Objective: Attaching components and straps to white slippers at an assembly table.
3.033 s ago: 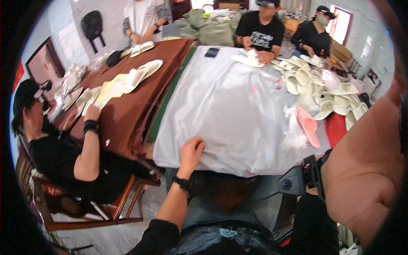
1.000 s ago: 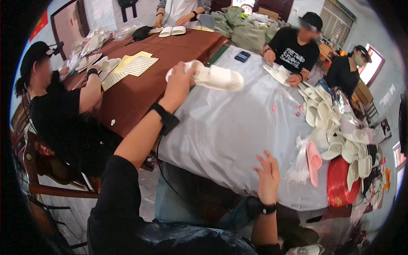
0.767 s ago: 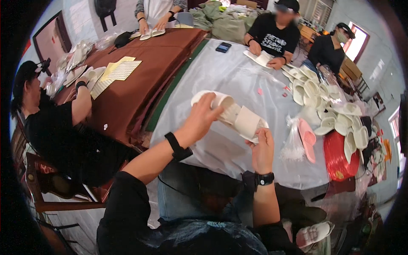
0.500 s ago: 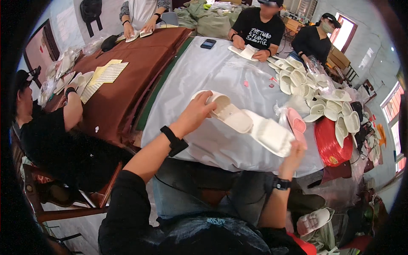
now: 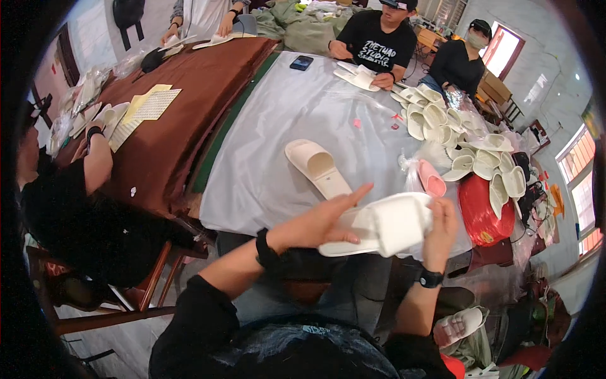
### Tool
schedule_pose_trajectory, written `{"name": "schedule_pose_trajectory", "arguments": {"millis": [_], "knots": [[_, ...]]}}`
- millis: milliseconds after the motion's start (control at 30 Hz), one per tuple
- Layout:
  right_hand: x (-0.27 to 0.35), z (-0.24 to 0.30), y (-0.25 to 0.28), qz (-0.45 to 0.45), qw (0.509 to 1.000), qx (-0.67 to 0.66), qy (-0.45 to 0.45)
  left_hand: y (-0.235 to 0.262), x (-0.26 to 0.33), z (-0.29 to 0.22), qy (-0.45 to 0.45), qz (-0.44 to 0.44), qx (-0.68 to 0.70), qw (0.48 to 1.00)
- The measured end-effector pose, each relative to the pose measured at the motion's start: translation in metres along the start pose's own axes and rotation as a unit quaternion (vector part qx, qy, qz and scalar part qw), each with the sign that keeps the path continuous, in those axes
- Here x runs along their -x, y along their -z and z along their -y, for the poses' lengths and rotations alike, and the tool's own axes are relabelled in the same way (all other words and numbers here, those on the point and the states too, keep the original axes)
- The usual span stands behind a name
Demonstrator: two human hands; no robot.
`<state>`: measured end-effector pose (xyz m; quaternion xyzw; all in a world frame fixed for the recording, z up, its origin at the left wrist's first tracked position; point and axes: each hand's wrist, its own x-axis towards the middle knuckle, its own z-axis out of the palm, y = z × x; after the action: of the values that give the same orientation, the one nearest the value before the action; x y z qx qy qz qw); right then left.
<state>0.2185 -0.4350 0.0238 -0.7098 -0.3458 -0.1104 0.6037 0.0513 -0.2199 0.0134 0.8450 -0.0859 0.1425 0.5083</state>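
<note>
A white open-toe slipper (image 5: 401, 224) is held over the near edge of the table, its wide strap facing up. My right hand (image 5: 440, 232) is closed round the toe end of that slipper. At the heel end, my left hand (image 5: 325, 222) has its fingers stretched out and its thumb apart, with the thumb against the sole. A second white slipper (image 5: 315, 165) lies on the grey-white cloth just beyond my left hand, its strap end away from me. Part of its heel is hidden behind my left hand.
A heap of white slippers (image 5: 486, 158) covers the table's right side, beside a pink slipper (image 5: 432, 177) and a red plastic roll (image 5: 483, 211). A phone (image 5: 301, 62) lies at the far edge. Several people work around the tables, one handling slippers (image 5: 357, 77) opposite me.
My left hand has let go of one slipper, which now lies on the cloth, and has moved nearer to the other. My right hand still holds that other slipper, now turned more level.
</note>
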Motion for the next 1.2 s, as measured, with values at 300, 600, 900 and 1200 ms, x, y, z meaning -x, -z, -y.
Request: {"name": "schedule_pose_trajectory", "arguments": {"millis": [300, 600, 900, 1200], "knots": [[-0.018, 0.016, -0.117, 0.177, 0.977, -0.117, -0.025, -0.014, 0.11, 0.031, 0.178, -0.404, 0.199, 0.875], [-0.016, -0.1, -0.159, 0.29, 0.953, 0.064, 0.064, 0.046, 0.072, 0.09, 0.203, -0.467, 0.028, 0.86], [0.038, -0.083, -0.14, 0.243, 0.947, 0.155, 0.144, 0.031, 0.041, 0.117, 0.277, -0.332, -0.24, 0.869], [0.051, -0.018, -0.097, 0.167, 0.972, 0.165, 0.013, -0.011, 0.041, 0.019, 0.123, -0.304, -0.189, 0.926]]}}
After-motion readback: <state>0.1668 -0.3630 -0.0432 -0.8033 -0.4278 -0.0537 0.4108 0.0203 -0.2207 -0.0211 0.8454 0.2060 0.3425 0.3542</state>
